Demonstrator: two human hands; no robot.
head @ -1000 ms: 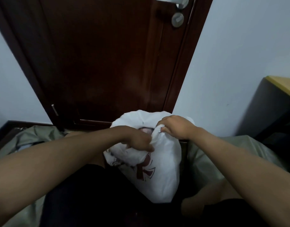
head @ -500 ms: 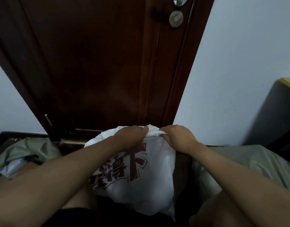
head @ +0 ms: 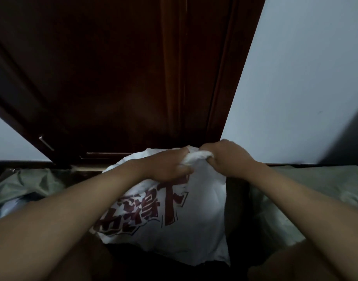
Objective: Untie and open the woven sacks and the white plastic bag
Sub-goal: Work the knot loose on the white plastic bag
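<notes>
Currently: left hand (head: 170, 165) and right hand (head: 226, 157) both clench knotted top of white plastic bag (head: 194, 226) | dark-red print, last character reads 下, rest unclear

Dim room, dark door ahead

A dark reddish-brown wooden door (head: 117, 78) stands between pale walls (head: 307, 78); a dark baseboard (head: 22, 162) runs low left.

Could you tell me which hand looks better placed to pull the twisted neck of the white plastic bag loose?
Probably the right hand: its fingers curl directly around the bunched, twisted neck of the white plastic bag with dark red print. The left hand grips just below, better suited to steadying.
</notes>
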